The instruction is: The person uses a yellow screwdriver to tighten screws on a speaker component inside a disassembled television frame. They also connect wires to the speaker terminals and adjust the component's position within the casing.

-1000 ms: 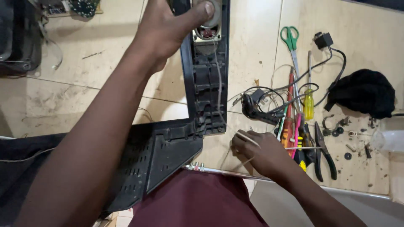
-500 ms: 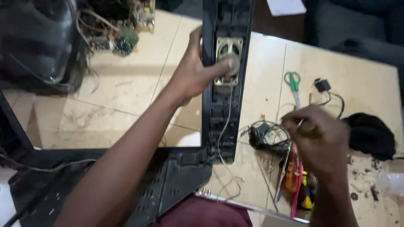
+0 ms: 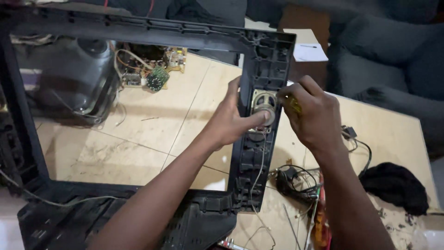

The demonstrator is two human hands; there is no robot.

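Silver-domed and oval, the speaker [image 3: 264, 110] sits in the right-hand upright of a black plastic frame [image 3: 138, 28], roughly at mid height of that side, its long axis running up and down along the bar. The left hand [image 3: 231, 121] comes at it from the left, thumb pressed onto the speaker's centre while the remaining fingers [image 3: 233, 92] wrap the bar's inner edge, so this hand both braces the frame and touches the part. The right hand [image 3: 312, 115] sits just to the right of the speaker, fingers curled shut around a yellow-handled tool [image 3: 294, 105] whose tip is hidden; whether it touches the speaker's rim cannot be told. Both hands are about equally near, one on each side. A thin wire [image 3: 262, 162] hangs from the speaker down the bar. Below, on the pale surface [image 3: 393, 134], lie a tangle of black cable [image 3: 296, 180] and a black cloth [image 3: 395, 185]. Beyond the frame sits a green circuit board [image 3: 157, 78] on the tiled floor.
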